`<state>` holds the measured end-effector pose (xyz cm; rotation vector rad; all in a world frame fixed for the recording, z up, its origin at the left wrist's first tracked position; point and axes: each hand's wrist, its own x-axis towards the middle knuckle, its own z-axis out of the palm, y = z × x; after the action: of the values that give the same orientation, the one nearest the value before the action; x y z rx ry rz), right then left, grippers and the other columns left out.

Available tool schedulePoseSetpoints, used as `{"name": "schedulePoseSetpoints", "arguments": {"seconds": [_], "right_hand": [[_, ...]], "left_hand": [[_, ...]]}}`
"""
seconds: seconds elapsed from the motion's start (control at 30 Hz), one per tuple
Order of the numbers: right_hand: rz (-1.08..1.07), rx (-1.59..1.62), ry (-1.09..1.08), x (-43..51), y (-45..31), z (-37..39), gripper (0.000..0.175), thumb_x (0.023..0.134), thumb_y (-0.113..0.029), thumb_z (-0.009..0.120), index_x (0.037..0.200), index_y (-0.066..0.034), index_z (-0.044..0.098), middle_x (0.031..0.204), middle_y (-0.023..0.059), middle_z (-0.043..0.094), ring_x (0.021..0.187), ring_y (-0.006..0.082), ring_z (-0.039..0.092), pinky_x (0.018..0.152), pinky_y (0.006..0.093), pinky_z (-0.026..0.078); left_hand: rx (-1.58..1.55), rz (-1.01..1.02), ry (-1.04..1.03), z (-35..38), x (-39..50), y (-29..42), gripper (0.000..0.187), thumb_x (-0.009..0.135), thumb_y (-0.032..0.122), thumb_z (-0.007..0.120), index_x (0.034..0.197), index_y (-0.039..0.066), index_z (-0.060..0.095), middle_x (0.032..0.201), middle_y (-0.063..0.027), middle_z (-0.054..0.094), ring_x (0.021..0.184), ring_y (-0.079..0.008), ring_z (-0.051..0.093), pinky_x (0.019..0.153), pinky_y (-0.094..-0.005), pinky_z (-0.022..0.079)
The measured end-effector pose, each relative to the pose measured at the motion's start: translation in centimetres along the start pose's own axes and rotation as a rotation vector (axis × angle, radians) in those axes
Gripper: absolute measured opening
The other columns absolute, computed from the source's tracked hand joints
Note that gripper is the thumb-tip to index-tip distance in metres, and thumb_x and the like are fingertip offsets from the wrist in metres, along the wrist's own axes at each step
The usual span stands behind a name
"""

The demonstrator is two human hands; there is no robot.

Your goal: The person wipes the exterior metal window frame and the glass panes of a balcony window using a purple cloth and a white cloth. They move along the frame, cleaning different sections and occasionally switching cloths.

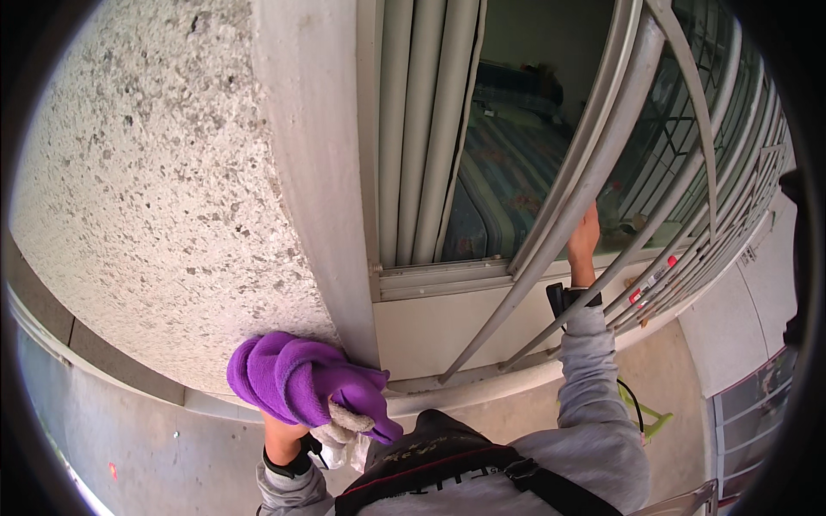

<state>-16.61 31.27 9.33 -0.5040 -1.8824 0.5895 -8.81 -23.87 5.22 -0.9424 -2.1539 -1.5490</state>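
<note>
A bunched purple cloth [290, 377] covers most of my left hand [284, 438], which holds it beside the speckled wall, with a beige cloth [348, 418] under it. My right hand [584, 235] reaches between the metal bars of the window grille [581, 187] to the sliding window's glass; its fingers are partly hidden by a bar, and whether they grip anything cannot be made out. The window frame [445, 280] has an open part, through which a gathered curtain [419, 129] and a bed with a striped cover [510, 174] show.
A rough speckled wall [161, 193] stands at the left. On the sill behind the bars at the right lies a red-and-white container [652, 280]. A yellow-green object [655, 422] stands on the floor below my right arm. Curved grille bars surround that forearm.
</note>
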Motion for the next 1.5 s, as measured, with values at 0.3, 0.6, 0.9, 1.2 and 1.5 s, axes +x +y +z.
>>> {"name": "schedulePoseSetpoints", "arguments": {"seconds": [0.3, 0.6, 0.9, 1.2, 1.5], "right_hand": [[-0.05, 0.204, -0.263, -3.4, -6.4, 3.0, 0.026, 0.099, -0.027, 0.047, 0.093, -0.0033, 0.054, 0.088, 0.0164, 0.06, 0.085, 0.0345, 0.059, 0.077, 0.041, 0.046], [-0.267, 0.358, -0.487, -5.8, -13.9, 3.8, 0.01, 0.094, -0.012, 0.056, 0.087, -0.0048, 0.054, 0.064, 0.0098, 0.055, 0.056, 0.0234, 0.06, 0.055, 0.0364, 0.047], [-0.511, 0.372, -0.594, -5.5, -16.6, 5.4, 0.013, 0.092, -0.009, 0.054, 0.081, -0.0032, 0.048, 0.064, 0.0206, 0.047, 0.061, 0.0421, 0.05, 0.053, 0.0428, 0.042], [-0.555, 0.561, -0.789, -6.1, -18.0, 7.2, 0.005, 0.084, 0.003, 0.056, 0.082, 0.0001, 0.053, 0.068, 0.0139, 0.056, 0.062, 0.0294, 0.057, 0.056, 0.0395, 0.047], [-0.798, 0.319, -0.575, -7.5, -19.3, 9.1, 0.003, 0.087, -0.001, 0.058, 0.086, 0.0009, 0.056, 0.067, 0.0205, 0.059, 0.064, 0.0403, 0.059, 0.056, 0.0465, 0.047]], "left_hand": [[-0.105, 0.074, -0.065, -0.2, 0.8, 1.2, 0.049, 0.078, -0.001, 0.072, 0.124, -0.001, 0.056, 0.119, -0.0131, 0.063, 0.112, -0.0277, 0.059, 0.102, -0.0392, 0.042], [-0.171, -0.063, 0.061, -0.1, -1.2, -0.7, 0.051, 0.078, 0.004, 0.074, 0.126, 0.0, 0.056, 0.122, -0.013, 0.061, 0.115, -0.0274, 0.057, 0.103, -0.0397, 0.041], [-0.068, -0.098, 0.141, -0.5, -2.3, -2.2, 0.07, 0.07, 0.011, 0.086, 0.13, -0.001, 0.053, 0.125, -0.0132, 0.059, 0.115, -0.0271, 0.057, 0.101, -0.0399, 0.042], [-0.018, -0.108, 0.176, -0.5, -2.4, -1.7, 0.069, 0.071, 0.006, 0.083, 0.131, -0.001, 0.051, 0.125, -0.0135, 0.06, 0.116, -0.0269, 0.057, 0.102, -0.0395, 0.043], [-0.001, -0.126, 0.159, -0.5, -2.2, -1.4, 0.065, 0.07, 0.003, 0.083, 0.128, 0.001, 0.054, 0.119, -0.0113, 0.062, 0.11, -0.0242, 0.06, 0.097, -0.0384, 0.046]]}}
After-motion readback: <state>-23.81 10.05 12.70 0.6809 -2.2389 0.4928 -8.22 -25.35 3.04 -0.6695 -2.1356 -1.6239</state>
